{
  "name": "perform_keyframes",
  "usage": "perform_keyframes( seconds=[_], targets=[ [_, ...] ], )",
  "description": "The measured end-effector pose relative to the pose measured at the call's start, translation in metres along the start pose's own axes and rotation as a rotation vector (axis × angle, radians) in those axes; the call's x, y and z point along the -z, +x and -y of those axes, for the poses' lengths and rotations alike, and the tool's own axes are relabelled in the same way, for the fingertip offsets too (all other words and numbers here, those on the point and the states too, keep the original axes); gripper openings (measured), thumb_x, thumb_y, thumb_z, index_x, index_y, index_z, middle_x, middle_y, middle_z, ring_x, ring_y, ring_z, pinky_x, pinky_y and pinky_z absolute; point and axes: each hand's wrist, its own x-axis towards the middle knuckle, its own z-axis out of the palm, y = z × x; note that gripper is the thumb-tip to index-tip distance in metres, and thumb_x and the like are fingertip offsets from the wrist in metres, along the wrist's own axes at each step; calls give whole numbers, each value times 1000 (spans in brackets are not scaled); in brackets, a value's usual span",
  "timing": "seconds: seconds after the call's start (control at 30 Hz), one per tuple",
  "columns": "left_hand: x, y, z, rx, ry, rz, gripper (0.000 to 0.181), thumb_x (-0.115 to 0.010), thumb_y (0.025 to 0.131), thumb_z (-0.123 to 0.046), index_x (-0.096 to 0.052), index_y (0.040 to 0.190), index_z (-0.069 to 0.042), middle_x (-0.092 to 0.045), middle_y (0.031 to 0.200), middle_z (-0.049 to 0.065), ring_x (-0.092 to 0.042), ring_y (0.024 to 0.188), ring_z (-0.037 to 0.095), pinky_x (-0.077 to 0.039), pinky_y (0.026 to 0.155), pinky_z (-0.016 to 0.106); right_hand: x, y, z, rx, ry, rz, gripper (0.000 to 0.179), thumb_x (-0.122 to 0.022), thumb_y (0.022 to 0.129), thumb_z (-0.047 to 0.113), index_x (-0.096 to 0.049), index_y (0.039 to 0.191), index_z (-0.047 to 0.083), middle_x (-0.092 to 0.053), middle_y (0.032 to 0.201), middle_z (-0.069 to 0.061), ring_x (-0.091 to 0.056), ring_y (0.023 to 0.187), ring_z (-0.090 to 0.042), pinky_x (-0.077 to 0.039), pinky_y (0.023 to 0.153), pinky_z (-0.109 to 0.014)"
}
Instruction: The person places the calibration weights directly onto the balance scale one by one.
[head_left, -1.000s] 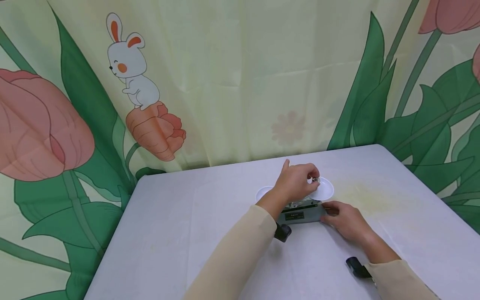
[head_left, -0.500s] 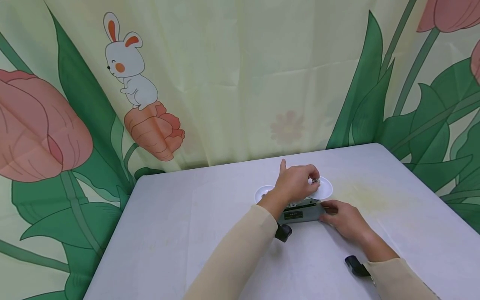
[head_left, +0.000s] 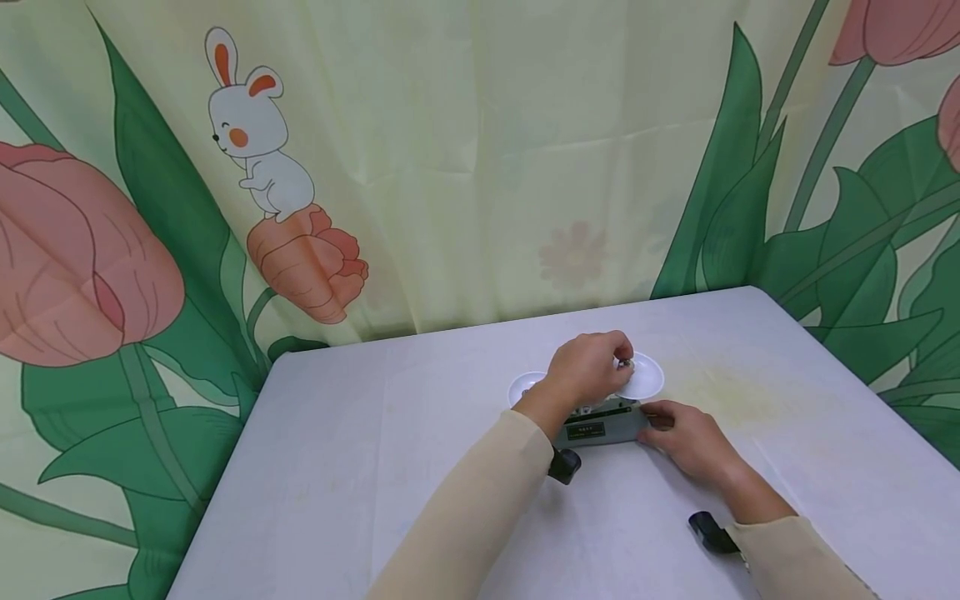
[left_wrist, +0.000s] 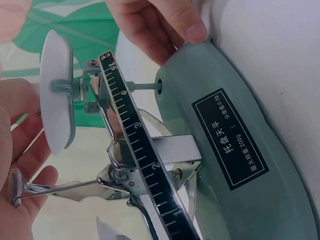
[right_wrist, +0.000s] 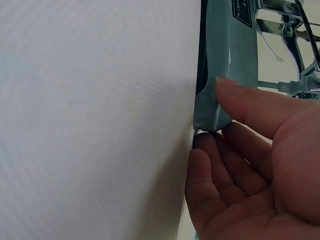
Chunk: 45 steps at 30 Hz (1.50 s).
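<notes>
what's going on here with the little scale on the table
A person is working on a small grey-green pan balance with white round pans, which sits on a pale grey table. Their left hand reaches over the beam and pinches a small knurled metal nut at its end, beside the right-side white pan. Their right hand rests against the end of the base, fingers relaxed, steadying it.

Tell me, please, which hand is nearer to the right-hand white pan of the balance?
Left. The left hand reaches across to the pan, its fingertips at the pan's near-left edge. The right hand rests lower, its fingers against the right end of the green base.
</notes>
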Motion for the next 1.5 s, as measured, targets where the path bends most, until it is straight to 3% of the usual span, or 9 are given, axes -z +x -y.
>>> perform_keyframes(
  seconds=[0.33,0.67,1.5],
  targets=[
    [0,0,1,-11,0,14,18,-67,96,-33,-65,113,-27,-66,105,-18,-55,85,2,-43,73,17,0,0,1,12,-2,-4,53,-73,91,19,-55,132,-10,-59,129,-29,-57,118,-46,-44,95,-60],
    [1,2,2,-20,-3,24,25,-67,96,-34,-67,119,-27,-64,109,-19,-54,98,2,-44,80,19,1,-2,0,23,10,-6,53,-71,91,20,-55,131,-11,-61,126,-30,-57,117,-46,-45,95,-60],
    [-1,2,1,-16,65,10,20,-68,96,-36,-68,114,-28,-64,102,-20,-53,93,3,-41,78,22,1,-2,1,27,12,-11,54,-72,91,19,-54,132,-11,-59,128,-30,-57,118,-47,-45,95,-60]
  ],
)
